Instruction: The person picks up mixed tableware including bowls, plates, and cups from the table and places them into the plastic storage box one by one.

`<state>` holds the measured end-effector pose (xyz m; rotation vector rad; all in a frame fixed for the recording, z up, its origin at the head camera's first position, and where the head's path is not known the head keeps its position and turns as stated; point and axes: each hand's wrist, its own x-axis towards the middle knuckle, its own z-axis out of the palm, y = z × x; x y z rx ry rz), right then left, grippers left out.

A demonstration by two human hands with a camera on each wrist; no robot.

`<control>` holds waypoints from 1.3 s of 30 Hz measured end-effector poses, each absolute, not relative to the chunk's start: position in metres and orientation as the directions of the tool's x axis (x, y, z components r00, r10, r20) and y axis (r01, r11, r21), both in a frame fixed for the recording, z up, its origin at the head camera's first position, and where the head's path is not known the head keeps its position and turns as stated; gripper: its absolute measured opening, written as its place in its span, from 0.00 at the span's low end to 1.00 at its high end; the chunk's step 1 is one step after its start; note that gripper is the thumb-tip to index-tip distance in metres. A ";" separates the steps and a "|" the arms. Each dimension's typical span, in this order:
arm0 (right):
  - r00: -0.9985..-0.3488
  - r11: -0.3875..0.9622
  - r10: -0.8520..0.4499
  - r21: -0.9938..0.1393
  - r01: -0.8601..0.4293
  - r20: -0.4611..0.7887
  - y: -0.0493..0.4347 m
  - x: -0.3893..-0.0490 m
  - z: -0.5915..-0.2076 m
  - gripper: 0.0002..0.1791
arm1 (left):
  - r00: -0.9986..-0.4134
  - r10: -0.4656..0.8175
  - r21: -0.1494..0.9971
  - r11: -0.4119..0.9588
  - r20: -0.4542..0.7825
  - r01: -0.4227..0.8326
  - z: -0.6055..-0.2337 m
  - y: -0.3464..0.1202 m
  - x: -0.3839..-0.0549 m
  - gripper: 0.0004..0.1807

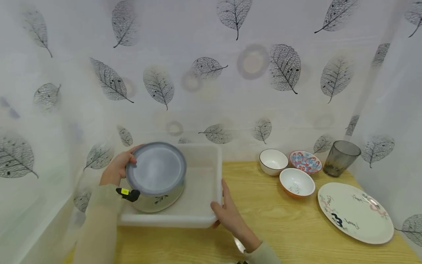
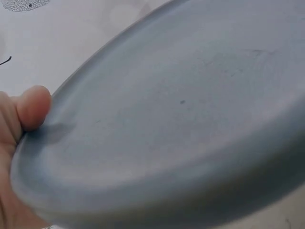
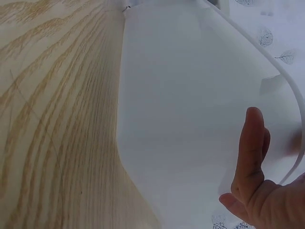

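By its left rim, my left hand (image 1: 118,167) grips a round blue-grey plate (image 1: 157,168), thumb over the edge. The plate is tilted above the left part of a white plastic basin (image 1: 202,190). Partly hidden beneath it, a cream plate with a leaf sprig (image 1: 159,205) lies in the basin. My right hand (image 1: 229,212) holds the basin's right side near the front corner, its thumb over the rim and fingers along the outer wall. The left wrist view shows the thumb on the blue-grey plate (image 2: 167,109); the right wrist view shows fingers (image 3: 252,143) against the basin wall.
On the wooden table (image 1: 257,216) to the right stand a white bowl (image 1: 273,161), a patterned bowl (image 1: 305,161), an orange-sided bowl (image 1: 297,182), a grey glass (image 1: 341,157) and an oval plate (image 1: 356,212). A leaf-print curtain (image 1: 211,102) hangs behind.
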<state>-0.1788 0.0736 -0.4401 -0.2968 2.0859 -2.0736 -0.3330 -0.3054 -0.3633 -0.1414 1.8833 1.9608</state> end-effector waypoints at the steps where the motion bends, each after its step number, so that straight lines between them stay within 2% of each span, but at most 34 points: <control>1: -0.963 0.008 -0.269 -1.000 -0.016 0.013 0.073 -0.179 -0.441 0.48 | -0.909 0.231 0.935 0.007 -0.346 -0.354 -0.366 -0.306 -0.334 0.50; 6: -0.963 0.017 -0.270 -1.000 -0.020 0.015 0.072 -0.179 -0.442 0.48 | -0.909 0.253 0.942 0.031 -0.331 -0.334 -0.373 -0.309 -0.336 0.50; 19: -0.956 0.021 -0.293 -1.000 -0.007 0.001 0.072 -0.181 -0.441 0.48 | -0.885 0.257 0.921 0.125 -0.389 -0.368 -0.390 -0.322 -0.338 0.49; 39: -0.953 0.006 -0.302 -1.000 -0.016 0.013 0.073 -0.179 -0.440 0.48 | -0.889 0.178 0.903 0.175 -0.421 -0.392 -0.392 -0.324 -0.338 0.49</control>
